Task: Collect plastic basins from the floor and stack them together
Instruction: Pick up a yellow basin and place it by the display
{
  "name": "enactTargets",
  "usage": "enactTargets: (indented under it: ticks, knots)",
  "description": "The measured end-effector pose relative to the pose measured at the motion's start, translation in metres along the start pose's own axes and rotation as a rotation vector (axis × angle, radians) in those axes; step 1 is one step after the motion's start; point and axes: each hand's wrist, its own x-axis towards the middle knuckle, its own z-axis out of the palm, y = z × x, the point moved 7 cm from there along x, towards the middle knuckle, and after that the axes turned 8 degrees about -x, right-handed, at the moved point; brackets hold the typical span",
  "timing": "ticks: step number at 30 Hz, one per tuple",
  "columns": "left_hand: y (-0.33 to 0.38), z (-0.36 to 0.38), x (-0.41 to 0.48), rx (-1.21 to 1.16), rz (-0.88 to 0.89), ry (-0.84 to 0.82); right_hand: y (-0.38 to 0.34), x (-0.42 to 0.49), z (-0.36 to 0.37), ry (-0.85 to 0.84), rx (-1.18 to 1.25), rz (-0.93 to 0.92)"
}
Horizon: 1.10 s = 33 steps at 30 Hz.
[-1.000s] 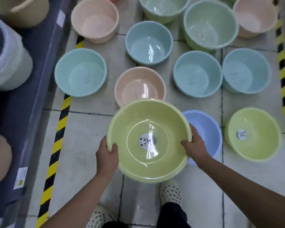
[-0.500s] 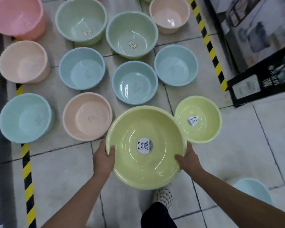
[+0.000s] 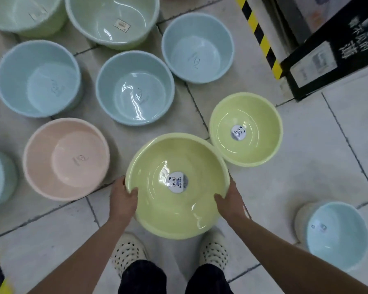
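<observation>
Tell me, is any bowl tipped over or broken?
Nothing looks broken or spilled. Every basin in view sits mouth up. The left hand and right hand hold the big yellow-green basin by its rim. One light blue basin stands alone at the lower right, away from the group.

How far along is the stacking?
Done: no finished stack shows, though the light blue basin at lower right may sit on another. In hand: left hand and right hand grip the large yellow-green basin by its rim. Left: the smaller yellow-green basin, pink basin and blue and green ones lie singly on the floor.
</observation>
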Motion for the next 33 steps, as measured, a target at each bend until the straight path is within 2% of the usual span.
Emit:
enactTargets:
  ticks: [9, 20, 27, 33]
  knots:
    - [-0.050, 0.041, 0.078, 0.118, 0.070, -0.115, 0.035, 0.064, 0.062, -0.046, 0.044, 0.054]
    - [-0.042, 0.056, 0.101, 0.339, 0.122, -0.194, 0.053, 0.078, 0.093, -0.090, 0.177, 0.116]
    - [0.020, 0.048, 0.052, 0.251, 0.030, -0.206, 0.050, 0.042, 0.038, -0.118, 0.294, 0.182]
    - [0.137, 0.049, 0.000, 0.283, 0.142, -0.275, 0.028, 0.004, -0.081, -0.056, 0.337, 0.134]
